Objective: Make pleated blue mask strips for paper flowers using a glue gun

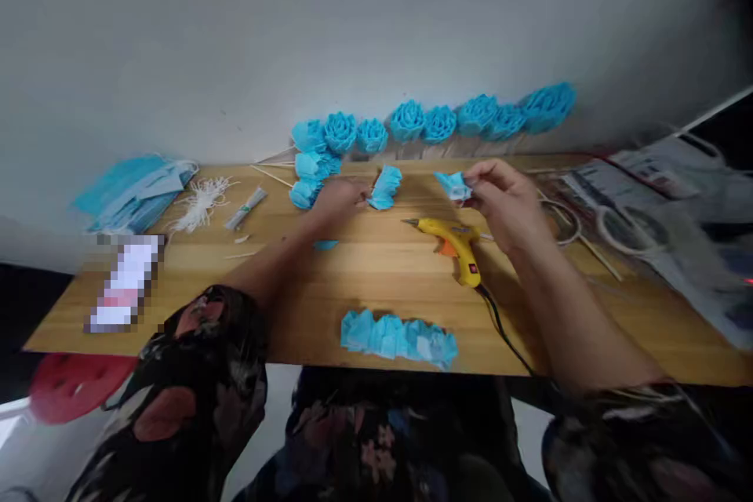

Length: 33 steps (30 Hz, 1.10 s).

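My left hand (342,196) is closed at the lower end of a blue pleated flower (386,187), beside more blue blooms at the back; its fingertips are partly blurred. A small folded blue petal (452,185) is pinched between the thumb and fingers of my right hand (499,192), held a little above the table. Below that hand lies a yellow glue gun (462,249), its nozzle pointing left and its black cord running to the front edge. Several pleated blue petals (397,337) lie in a row near the table's front edge.
Finished blue flowers (407,121) line the wall. At left are blue face masks (138,192), white elastic loops (203,202), a tied bundle (245,208) and a phone (126,282). Scissors (632,229), a tape roll (558,221) and clear plastic bags (694,220) lie at right.
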Available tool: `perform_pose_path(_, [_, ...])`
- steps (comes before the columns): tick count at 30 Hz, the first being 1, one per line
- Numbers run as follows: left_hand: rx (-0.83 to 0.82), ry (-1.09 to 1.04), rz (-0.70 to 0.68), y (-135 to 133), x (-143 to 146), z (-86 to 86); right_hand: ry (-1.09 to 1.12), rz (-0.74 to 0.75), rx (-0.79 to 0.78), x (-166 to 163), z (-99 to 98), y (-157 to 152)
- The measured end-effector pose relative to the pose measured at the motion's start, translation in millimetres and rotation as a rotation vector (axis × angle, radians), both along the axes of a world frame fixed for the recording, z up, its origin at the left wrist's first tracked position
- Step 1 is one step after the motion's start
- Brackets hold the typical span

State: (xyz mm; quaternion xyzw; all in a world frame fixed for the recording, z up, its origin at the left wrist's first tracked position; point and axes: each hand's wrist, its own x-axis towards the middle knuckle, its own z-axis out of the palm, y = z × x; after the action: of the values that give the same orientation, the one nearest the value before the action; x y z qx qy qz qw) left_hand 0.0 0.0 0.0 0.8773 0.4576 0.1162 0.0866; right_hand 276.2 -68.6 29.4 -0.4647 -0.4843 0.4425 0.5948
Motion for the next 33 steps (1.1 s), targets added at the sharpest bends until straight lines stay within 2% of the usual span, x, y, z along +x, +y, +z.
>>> perform_pose_path(4, [-0.062, -0.012, 0.011, -10, 15, -7.4, -0.050, 0.020, -0.032, 2, -4.7, 2])
perform_pose_path(9, [-0.085, -0.166, -0.096, -21, 23, -12.0, -0.090, 0.034, -0.053, 3, -10.7, 5])
perform_pose_path(12, [-0.114, -0.339, -0.007, -28, 23, -6.4, -0.133, 0.042, -0.020, 1, -10.7, 3])
perform_pose_path(15, [-0.266, -0.573, 0.082, -38, 26, 2.6, -0.189, 0.058, 0.021, -6, -8.1, -3])
perform_pose_path(19, [-0.580, -0.825, 0.016, -50, 35, 12.2, -0.261, 0.090, 0.068, -15, -6.0, -13])
perform_pose_path(22, [-0.691, -0.948, 0.015, -55, 41, 16.7, -0.307, 0.125, 0.091, -19, -8.0, -18])
perform_pose_path(29, [-0.726, -1.020, 0.068, -60, 43, 20.5, -0.373, 0.200, 0.160, -28, -10.5, -25])
perform_pose_path(33, [-0.703, -1.061, 0.039, -61, 43, 19.2, -0.453, 0.211, 0.167, -31, -5.2, -27])
